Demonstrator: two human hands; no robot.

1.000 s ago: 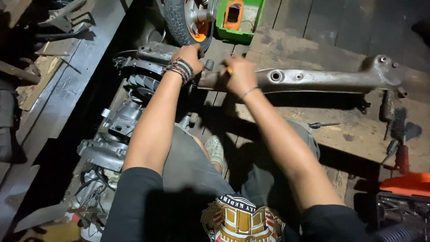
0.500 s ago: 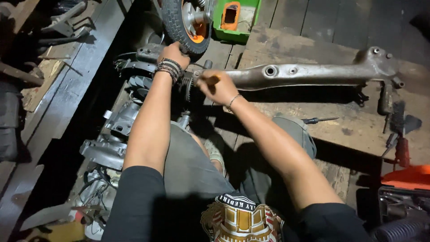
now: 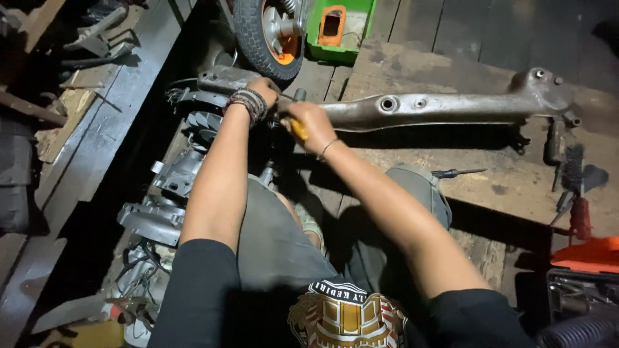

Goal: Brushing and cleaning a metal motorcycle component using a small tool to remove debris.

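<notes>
A dismantled engine assembly (image 3: 177,187) lies at the left on the dark plank floor (image 3: 464,38). Just above it the left hand (image 3: 263,89) – beaded bracelets at the wrist – curls its fingers over the end of a grey metal part. Beside it the right hand (image 3: 309,122) is clenched on a yellow-handled tool (image 3: 298,131), touching the near end of the long grey metal arm (image 3: 445,106), which stretches rightward across the planks. A small tyre (image 3: 267,32) stands behind the hands.

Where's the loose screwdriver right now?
The screwdriver lies on the wooden floor, right of the person's right forearm, just below the long metal arm.
</notes>
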